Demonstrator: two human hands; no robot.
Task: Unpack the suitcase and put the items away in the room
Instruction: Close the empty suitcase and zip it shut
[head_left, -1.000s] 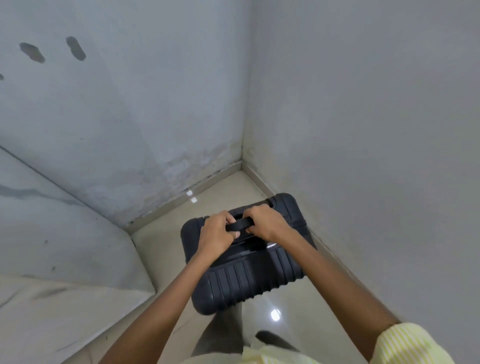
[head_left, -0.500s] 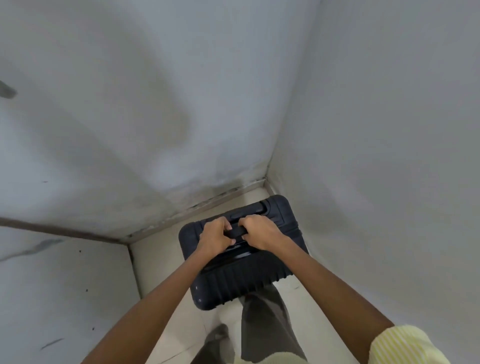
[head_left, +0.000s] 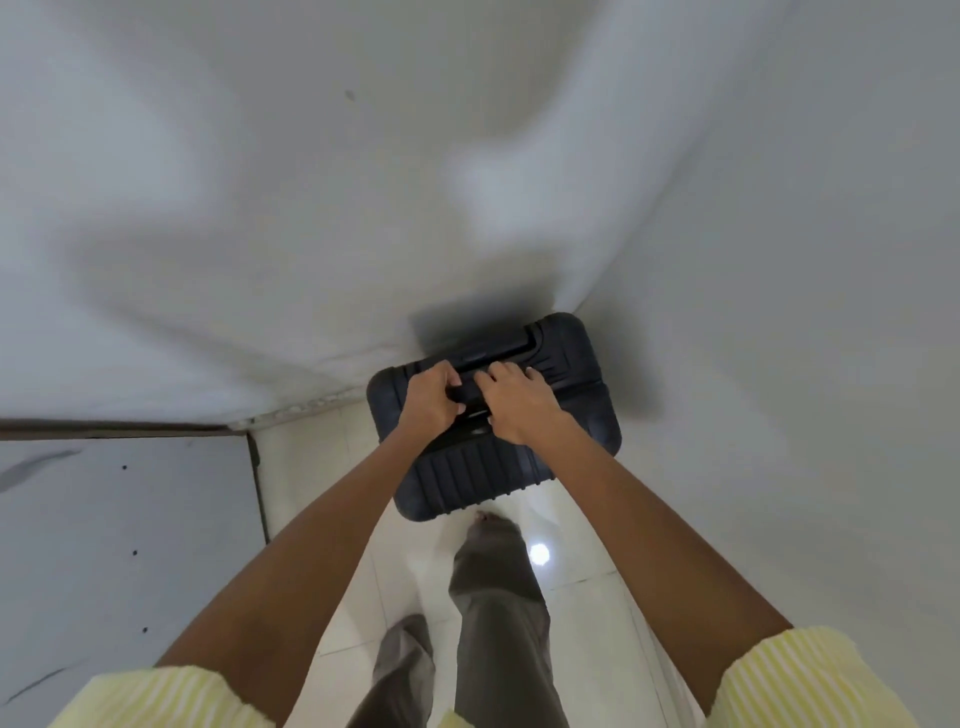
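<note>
View: looking down from the person's head at both bare arms reaching forward.
Suitcase: a black hard-shell suitcase (head_left: 467, 478) with ribbed sides stands upright on the floor, tucked into the corner where two walls meet, its far end close against them.
Left hand: the left hand (head_left: 428, 402) is curled round the carry handle (head_left: 469, 393) on top of the case.
Right hand: the right hand (head_left: 514, 402) sits just beside the left, thumb at the same handle, fingers wrapped over it.
Hands together: side by side, almost touching.
Floor: glossy pale tiles (head_left: 322, 467) with a bright spot of reflected light (head_left: 539, 553).
Walls: plain grey walls (head_left: 311, 208), blurred.
Person: pale yellow striped sleeves (head_left: 810, 670), grey-brown trousers (head_left: 493, 597), and a bare foot (head_left: 488, 519) just in front of the case.
</note>
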